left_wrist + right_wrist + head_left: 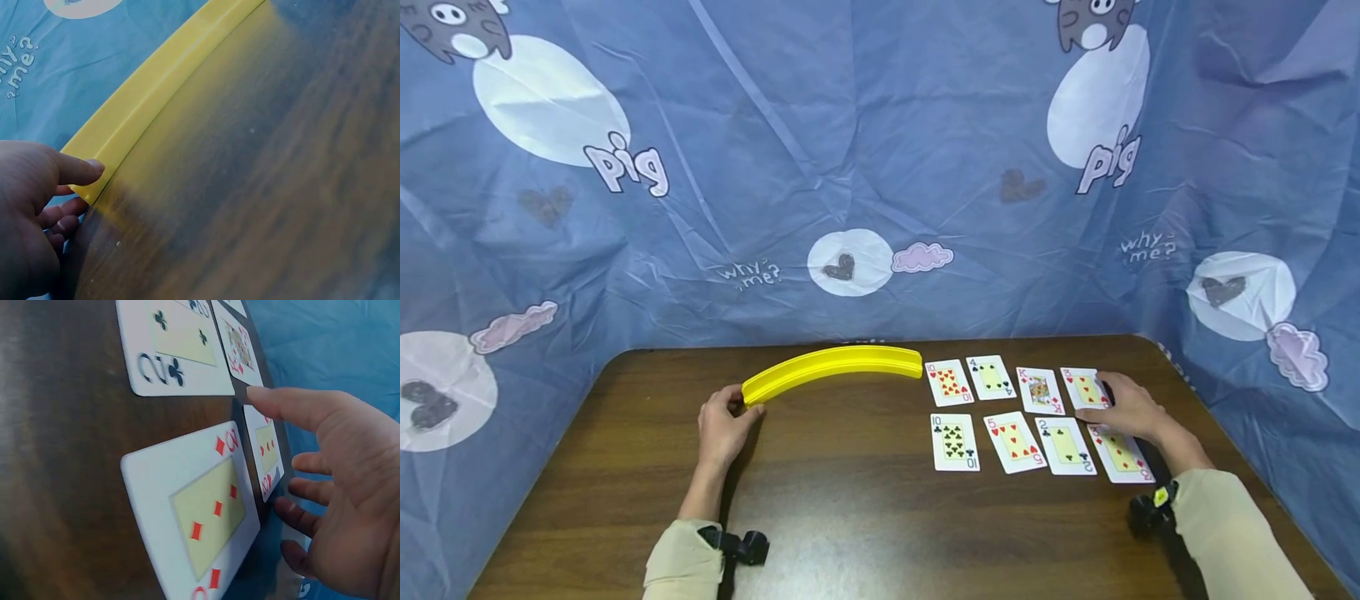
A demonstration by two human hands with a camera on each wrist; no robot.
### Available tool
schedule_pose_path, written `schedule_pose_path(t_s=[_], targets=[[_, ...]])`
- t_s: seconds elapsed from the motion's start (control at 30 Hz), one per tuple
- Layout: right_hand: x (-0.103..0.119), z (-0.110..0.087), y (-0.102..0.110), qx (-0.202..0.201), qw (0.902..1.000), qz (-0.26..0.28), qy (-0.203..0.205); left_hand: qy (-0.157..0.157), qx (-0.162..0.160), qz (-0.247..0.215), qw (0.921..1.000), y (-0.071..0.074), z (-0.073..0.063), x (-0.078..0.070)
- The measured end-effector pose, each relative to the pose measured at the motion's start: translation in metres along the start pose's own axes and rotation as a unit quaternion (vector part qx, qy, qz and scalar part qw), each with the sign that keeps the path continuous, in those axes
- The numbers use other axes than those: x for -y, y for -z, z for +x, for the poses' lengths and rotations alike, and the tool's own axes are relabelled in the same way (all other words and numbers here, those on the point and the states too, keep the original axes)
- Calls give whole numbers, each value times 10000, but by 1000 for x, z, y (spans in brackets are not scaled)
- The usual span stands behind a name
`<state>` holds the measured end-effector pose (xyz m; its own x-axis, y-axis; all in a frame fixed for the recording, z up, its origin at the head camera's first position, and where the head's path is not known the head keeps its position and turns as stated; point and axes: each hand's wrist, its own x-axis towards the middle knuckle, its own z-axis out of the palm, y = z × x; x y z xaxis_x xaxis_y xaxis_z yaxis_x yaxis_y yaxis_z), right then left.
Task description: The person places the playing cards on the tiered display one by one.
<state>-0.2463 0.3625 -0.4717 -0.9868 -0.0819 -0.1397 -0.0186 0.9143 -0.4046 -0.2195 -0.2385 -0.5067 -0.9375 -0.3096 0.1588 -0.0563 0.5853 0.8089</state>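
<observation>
A curved yellow card holder with a groove along it lies near the back of the table. My left hand pinches its left end, thumb on top and the other fingers at the end and underneath. On the right, playing cards lie face up in two rows. Over the right end of the rows is my right hand, fingers spread and bent around the three of hearts, thumb close over its near edge. The three of diamonds lies below that hand, partly hidden by it in the head view.
Beside these lie the king of diamonds, two of clubs, five of hearts, ten of clubs, ten of hearts and a black four. A blue patterned cloth hangs behind and beside the wooden table.
</observation>
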Motion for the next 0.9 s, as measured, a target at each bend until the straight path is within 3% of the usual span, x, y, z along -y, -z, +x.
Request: schedule_pose_path(t_s=[0.3, 0.9], targets=[[-6, 16, 3, 223, 9978, 625, -79, -92, 45, 581, 9983, -6, 4, 1], [0, 26, 6, 281, 9996, 66, -60, -262, -126, 731, 9969, -5, 2, 0]])
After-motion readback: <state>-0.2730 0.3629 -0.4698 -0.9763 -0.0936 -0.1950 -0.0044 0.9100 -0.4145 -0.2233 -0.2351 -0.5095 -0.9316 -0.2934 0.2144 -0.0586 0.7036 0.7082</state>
